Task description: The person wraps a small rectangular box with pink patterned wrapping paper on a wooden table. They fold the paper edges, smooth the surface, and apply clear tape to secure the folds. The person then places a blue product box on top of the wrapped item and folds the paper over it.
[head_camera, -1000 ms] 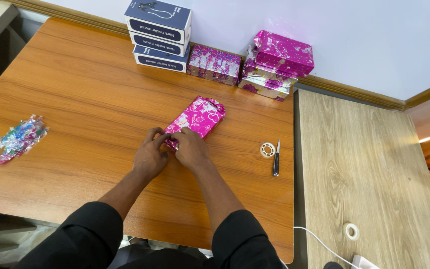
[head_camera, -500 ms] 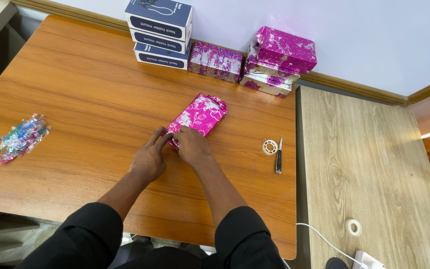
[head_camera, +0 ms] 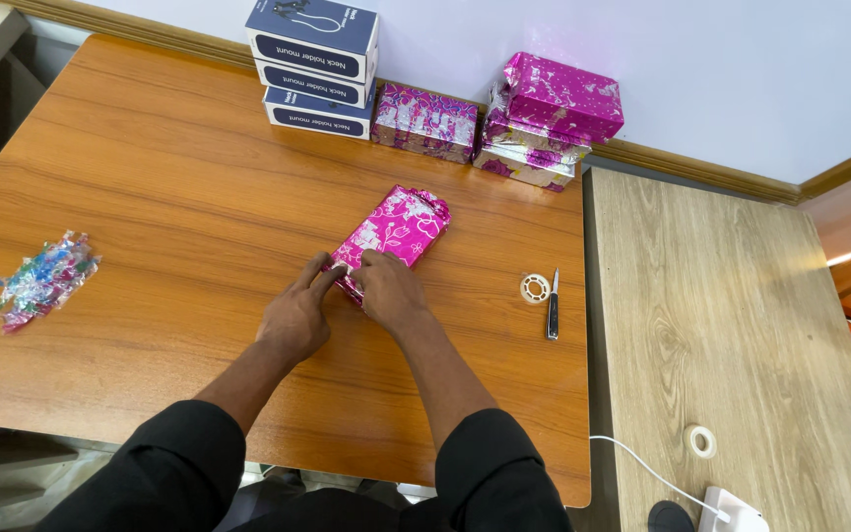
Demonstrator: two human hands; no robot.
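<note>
Two hands, left hand (head_camera: 294, 317) and right hand (head_camera: 390, 290), press flat fingers on the shiny pink box (head_camera: 392, 234); maybe pinching its crinkly end.

Illumination is bright, even and diffuse; both hands cast only faint, soft shadows on the orange wooden table (head_camera: 150, 197). Specular glints appear on the foil of the stacked pink wrapped boxes (head_camera: 549, 113) at the wall, and an overexposed streak of light sits at the right edge. Focus is sharp throughout, with no motion blur; table edges bow slightly toward the frame borders.
</note>
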